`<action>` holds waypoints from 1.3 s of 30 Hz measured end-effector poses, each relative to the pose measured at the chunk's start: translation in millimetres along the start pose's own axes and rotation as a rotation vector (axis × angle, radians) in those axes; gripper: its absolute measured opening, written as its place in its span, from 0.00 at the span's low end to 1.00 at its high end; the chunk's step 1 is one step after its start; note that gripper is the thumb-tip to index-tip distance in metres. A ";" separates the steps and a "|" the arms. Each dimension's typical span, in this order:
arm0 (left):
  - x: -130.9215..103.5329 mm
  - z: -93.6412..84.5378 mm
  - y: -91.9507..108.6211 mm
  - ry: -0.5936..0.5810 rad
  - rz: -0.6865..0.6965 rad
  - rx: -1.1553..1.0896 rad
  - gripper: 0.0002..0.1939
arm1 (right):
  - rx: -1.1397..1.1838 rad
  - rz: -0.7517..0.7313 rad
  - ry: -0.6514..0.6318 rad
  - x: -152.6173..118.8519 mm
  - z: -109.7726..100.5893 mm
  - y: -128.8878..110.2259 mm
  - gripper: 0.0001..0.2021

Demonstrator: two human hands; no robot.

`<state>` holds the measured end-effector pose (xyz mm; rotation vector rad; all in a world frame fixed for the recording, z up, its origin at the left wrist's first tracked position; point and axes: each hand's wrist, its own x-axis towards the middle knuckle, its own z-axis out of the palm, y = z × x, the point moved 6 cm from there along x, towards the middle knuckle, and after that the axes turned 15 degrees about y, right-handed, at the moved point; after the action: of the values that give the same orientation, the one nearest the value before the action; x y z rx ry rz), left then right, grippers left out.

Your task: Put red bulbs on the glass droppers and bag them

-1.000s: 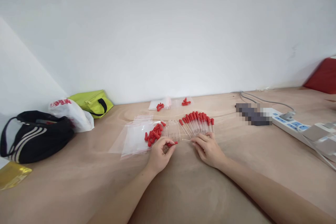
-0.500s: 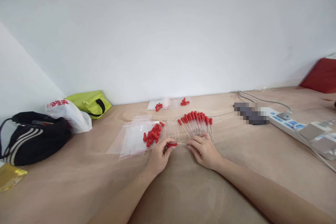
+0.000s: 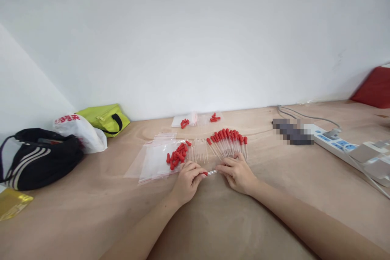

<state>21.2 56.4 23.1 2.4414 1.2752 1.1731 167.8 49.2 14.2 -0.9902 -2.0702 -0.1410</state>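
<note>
Fingers of the left hand (image 3: 187, 179) pinch a red bulb (image 3: 205, 174), mostly covered by the grip; thumb and index of the right hand (image 3: 239, 174) pinch the far end of a clear tube (image 3: 212, 172). Bulb and tube meet end to end in the gap between the hands, just above the table (image 3: 213, 223) – can't tell how deep the tube sits.

Just beyond: row of loose clear tubes (image 3: 197, 152). Right of that, a fan of red-topped droppers (image 3: 227, 136), bulbs pointing away, right hand hiding some tips. Left of the row, a pile of red bulbs (image 3: 177, 156) on flat clear bags (image 3: 154, 162). Near the wall (image 3: 195, 40), a few more red bulbs on small bags.

Far left – black striped bag (image 3: 39, 162), white plastic bag (image 3: 82, 134), lime bag (image 3: 100, 117). Right: power strip (image 3: 323, 136) with plugs in.
</note>
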 end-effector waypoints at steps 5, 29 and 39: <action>-0.6 -1.9 2.4 0.057 0.076 0.030 0.09 | -0.043 -0.033 -0.015 -0.5 -0.2 -7.2 0.12; 0.7 -10.9 -0.4 0.190 0.165 0.127 0.08 | -0.082 0.002 -0.129 13.1 5.1 -21.2 0.11; 0.3 -16.5 -27.7 0.241 -0.089 0.490 0.11 | -0.341 0.584 -0.009 45.5 22.8 48.6 0.10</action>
<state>-7.8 70.6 22.1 2.5774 1.9197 1.2856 170.8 119.2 20.7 -1.7622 -1.7113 -0.1866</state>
